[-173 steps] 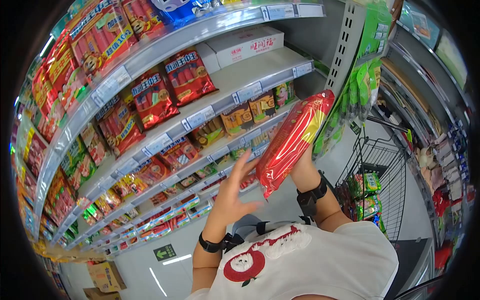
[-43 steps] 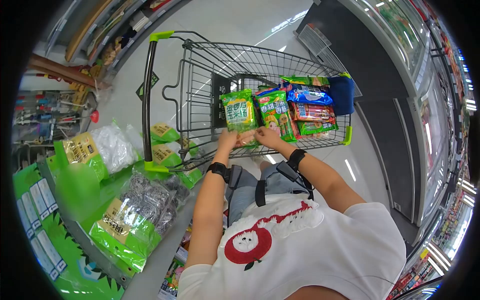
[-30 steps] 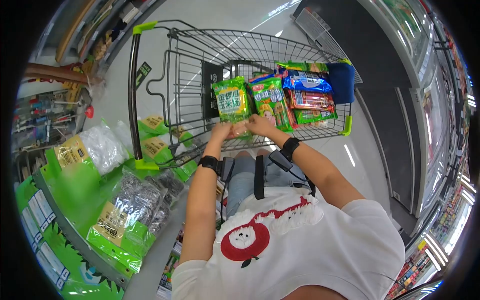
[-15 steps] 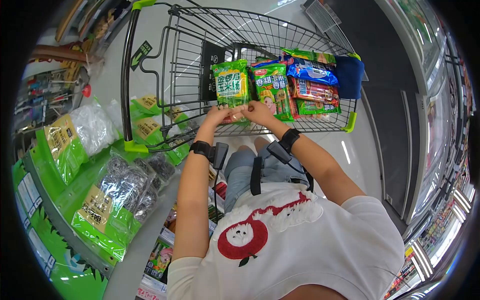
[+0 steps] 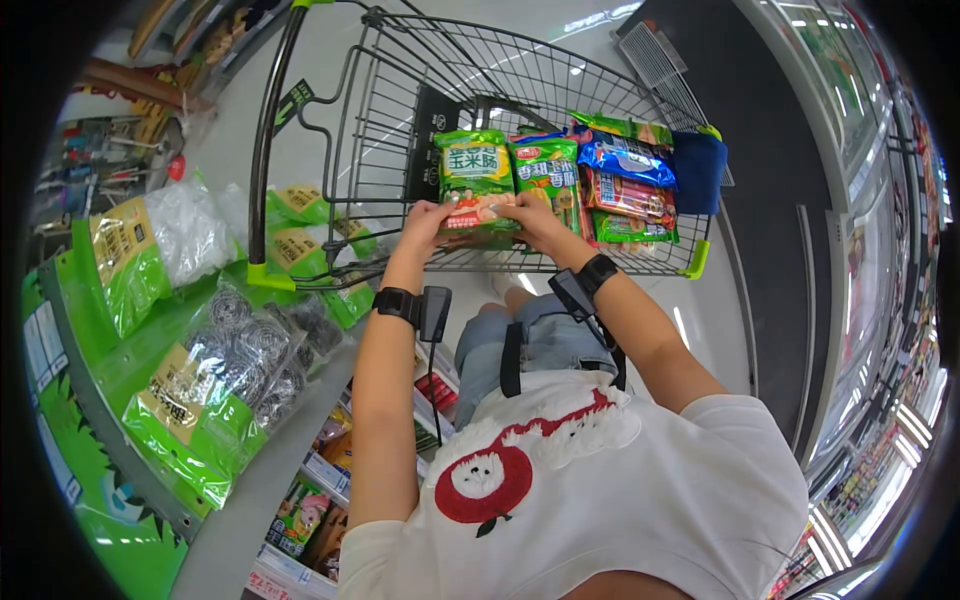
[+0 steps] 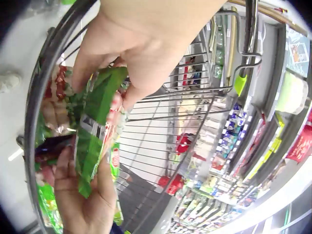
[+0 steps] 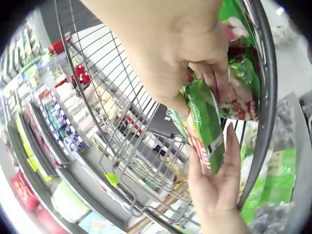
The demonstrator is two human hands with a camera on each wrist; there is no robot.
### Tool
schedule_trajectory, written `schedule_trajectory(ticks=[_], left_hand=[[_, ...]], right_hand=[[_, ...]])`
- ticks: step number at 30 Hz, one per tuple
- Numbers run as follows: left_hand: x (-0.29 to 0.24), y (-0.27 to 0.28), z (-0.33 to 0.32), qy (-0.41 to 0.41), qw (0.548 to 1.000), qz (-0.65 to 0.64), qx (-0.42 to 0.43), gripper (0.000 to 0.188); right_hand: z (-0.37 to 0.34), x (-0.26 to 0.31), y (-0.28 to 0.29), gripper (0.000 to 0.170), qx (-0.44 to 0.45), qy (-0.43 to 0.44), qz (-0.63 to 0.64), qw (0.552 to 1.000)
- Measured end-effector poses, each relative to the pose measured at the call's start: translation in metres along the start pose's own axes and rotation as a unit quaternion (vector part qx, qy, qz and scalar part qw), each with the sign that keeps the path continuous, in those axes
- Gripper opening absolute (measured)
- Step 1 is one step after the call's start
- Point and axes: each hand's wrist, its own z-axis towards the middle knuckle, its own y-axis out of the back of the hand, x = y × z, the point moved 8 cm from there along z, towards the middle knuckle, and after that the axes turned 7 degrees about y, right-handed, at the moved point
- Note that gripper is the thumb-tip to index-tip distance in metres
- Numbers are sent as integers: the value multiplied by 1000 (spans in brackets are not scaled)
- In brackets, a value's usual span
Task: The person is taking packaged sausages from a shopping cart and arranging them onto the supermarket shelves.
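Both hands hold a green and yellow pack of corn sausages (image 5: pixel 477 165) over the shopping cart (image 5: pixel 395 120). My left hand (image 5: pixel 425 225) grips the near left corner, thumb on the printed face. At the near right corner my right hand (image 5: pixel 540 222) grips it the same way. In the left wrist view the pack (image 6: pixel 95 122) is seen along its green edge, between my left hand (image 6: pixel 131 48) and right hand (image 6: pixel 87 195). From the right wrist the pack (image 7: pixel 204 122) shows with fingers on both ends.
Green, blue and red sausage packs (image 5: pixel 630 190) lie piled in the cart, beside a dark blue cloth-like item (image 5: pixel 698 172). Bagged steel scourers (image 5: pixel 240 350) hang on a green display at left. A dark cabinet base (image 5: pixel 770 200) runs along the right. Shelves stand below left.
Earlier, a long red pack was held by the shelves; now the green corn sausage pack is held over the cart. In the last half second its near end has tilted up, showing its pink print.
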Motion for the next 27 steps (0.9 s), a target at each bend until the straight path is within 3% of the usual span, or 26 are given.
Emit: schedule_trajectory(ticks=[1, 6, 14, 16, 20, 23, 27], left_hand=[[-7, -1, -8, -1, 1000, -22, 4, 21], [-38, -4, -61, 4, 998, -62, 10, 17], [-46, 1, -169, -111, 964, -236, 52, 13], [-41, 4, -193, -134, 960, -243, 20, 15], [-21, -7, -250, -206, 946, -251, -18, 22], [4, -27, -286, -246, 930, -272, -39, 31], [38, -64, -339, -307, 904, -299, 5, 38]], right_hand=[[-11, 14, -13, 28, 21, -17, 64, 998], [-50, 63, -38, 23, 37, 19, 66, 997], [-113, 113, -82, 23, 117, 102, 53, 986], [-116, 114, -87, 23, 157, 159, 46, 973], [-159, 130, -92, 24, 219, 193, 37, 956], [-200, 137, -84, 38, 269, 209, -9, 940], [-266, 150, -66, 36, 329, 235, -31, 914]])
